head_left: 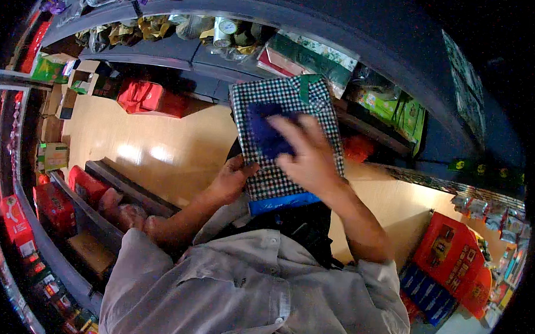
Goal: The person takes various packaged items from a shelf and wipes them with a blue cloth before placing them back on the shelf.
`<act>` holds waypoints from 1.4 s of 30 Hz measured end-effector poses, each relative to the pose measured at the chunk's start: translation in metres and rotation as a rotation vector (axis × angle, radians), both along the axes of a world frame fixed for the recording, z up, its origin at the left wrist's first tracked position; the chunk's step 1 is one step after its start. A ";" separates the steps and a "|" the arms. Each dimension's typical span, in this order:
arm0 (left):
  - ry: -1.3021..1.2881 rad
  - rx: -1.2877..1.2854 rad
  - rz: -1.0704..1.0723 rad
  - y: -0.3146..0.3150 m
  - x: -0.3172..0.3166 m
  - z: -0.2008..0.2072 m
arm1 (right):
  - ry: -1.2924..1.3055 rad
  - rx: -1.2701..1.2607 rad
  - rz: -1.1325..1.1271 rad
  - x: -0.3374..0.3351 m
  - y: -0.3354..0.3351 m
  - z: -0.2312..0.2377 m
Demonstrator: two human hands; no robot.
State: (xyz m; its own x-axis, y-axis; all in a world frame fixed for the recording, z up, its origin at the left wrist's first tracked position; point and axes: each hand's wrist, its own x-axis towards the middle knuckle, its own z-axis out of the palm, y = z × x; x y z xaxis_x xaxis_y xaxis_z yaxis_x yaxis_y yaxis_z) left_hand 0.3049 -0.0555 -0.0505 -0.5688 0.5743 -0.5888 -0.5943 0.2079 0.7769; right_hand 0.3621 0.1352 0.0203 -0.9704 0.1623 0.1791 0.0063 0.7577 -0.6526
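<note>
A flat package point(294, 177) with a black-and-white checked face is held in front of my body. It has a green strip point(307, 88) at its top and a blue band point(285, 203) along its lower edge. My left hand point(234, 176) is closed on the package's lower left edge, thumb on the checked face. My right hand point(308, 154) lies over the checked face, slightly blurred, its fingers pressing a bunched dark blue cloth point(263, 130) against it. The fingers hide part of the cloth.
Ahead, dark shelves point(159, 53) hold wrapped goods and a flat green-and-white package point(314, 55). A red bag point(144, 97) stands on the wooden floor point(131, 143). To the left are low shelves with red boxes point(54, 205); red cartons point(452, 252) stand at the right.
</note>
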 end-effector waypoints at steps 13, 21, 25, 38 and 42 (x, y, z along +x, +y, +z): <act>0.092 -0.061 -0.059 -0.022 0.011 0.010 | -0.143 0.633 -0.230 -0.057 0.104 -0.131; -0.194 -0.137 0.108 -0.012 0.006 -0.006 | -0.339 0.109 -0.113 0.054 0.025 -0.080; -0.332 0.164 0.075 -0.009 -0.009 -0.004 | -0.220 -0.195 0.403 0.040 -0.047 -0.049; -0.281 -0.139 0.162 0.002 0.006 0.029 | -0.080 0.255 0.054 -0.119 -0.019 -0.103; -0.298 -0.040 0.209 -0.011 0.008 0.007 | -0.335 0.257 -0.065 -0.113 0.027 -0.089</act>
